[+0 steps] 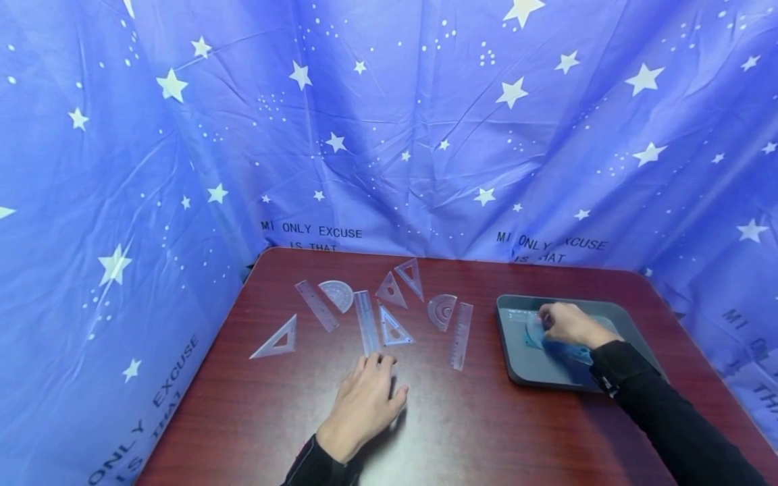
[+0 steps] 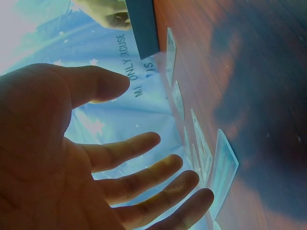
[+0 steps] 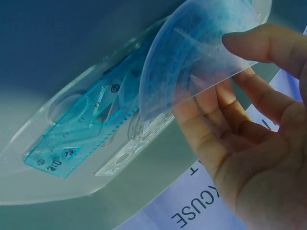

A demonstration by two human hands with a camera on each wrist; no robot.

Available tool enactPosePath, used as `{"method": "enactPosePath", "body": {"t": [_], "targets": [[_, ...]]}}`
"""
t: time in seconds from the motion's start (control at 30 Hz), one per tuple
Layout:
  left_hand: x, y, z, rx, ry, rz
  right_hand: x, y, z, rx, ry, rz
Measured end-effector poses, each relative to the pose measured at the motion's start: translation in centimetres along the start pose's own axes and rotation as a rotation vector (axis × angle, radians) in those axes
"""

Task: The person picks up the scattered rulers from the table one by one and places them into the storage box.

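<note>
My right hand (image 1: 571, 325) pinches a clear protractor (image 3: 192, 57) between thumb and fingers, over the grey tray (image 1: 516, 375) on the right. Under it in the right wrist view lies a blue ruler (image 3: 72, 148), with a clear ruler (image 3: 129, 155) alongside; the protractor hides part of both. My left hand (image 1: 363, 405) is over the table's middle, palm down, fingers spread and slightly bent, holding nothing. Its fingertips overlap the near end of a clear ruler (image 1: 367, 320) in the head view. Just right of that ruler lies a set square (image 1: 395, 335).
On the table (image 1: 255, 432) also lie a protractor (image 1: 441, 312) and a ruler (image 1: 462, 336) near the tray. Further left are a ruler (image 1: 317, 306), a protractor (image 1: 338, 295) and a large set square (image 1: 279, 341). Two set squares (image 1: 390, 290) sit behind. A starry curtain (image 1: 389, 135) surrounds the table.
</note>
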State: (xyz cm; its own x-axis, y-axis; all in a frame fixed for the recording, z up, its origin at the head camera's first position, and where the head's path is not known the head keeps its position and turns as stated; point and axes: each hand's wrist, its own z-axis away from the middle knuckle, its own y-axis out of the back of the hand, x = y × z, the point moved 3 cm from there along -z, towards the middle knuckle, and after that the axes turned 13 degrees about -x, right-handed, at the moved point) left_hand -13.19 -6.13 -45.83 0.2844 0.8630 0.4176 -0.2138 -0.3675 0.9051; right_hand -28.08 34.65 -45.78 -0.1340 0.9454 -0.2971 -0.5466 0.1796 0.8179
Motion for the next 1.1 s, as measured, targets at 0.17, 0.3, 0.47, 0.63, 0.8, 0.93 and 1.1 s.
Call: {"method": "enactPosePath", "body": {"t": [0.17,0.3,0.47,0.63,0.8,0.93,1.1], "targets": [[-0.4,0.0,0.0,0.005,-0.004,0.009,0.2,-0.1,0.1,-0.006,-0.006,-0.005],[-1.0,0.0,-0.2,0.012,-0.007,0.034,0.2,-0.1,0.3,0.010,0.014,-0.003],[-2.2,0.0,-1.0,0.017,0.025,0.087,-0.3,0.0,1.0,0.057,0.042,-0.009],[-3.7,0.5,-1.8,0.063,0.073,0.061,-2.1,0.3,2.2,0.129,0.104,-0.005],[-5.4,2.0,-2.7,0.069,0.155,0.054,-5.0,0.6,4.2,0.190,0.165,0.027],[-7.6,3.0,-3.9,0.064,0.220,0.097,-7.5,0.5,5.8,0.215,0.205,0.042],[-11.9,2.1,-6.5,0.131,0.271,0.090,-10.3,0.2,7.6,0.232,0.273,0.062]]}}
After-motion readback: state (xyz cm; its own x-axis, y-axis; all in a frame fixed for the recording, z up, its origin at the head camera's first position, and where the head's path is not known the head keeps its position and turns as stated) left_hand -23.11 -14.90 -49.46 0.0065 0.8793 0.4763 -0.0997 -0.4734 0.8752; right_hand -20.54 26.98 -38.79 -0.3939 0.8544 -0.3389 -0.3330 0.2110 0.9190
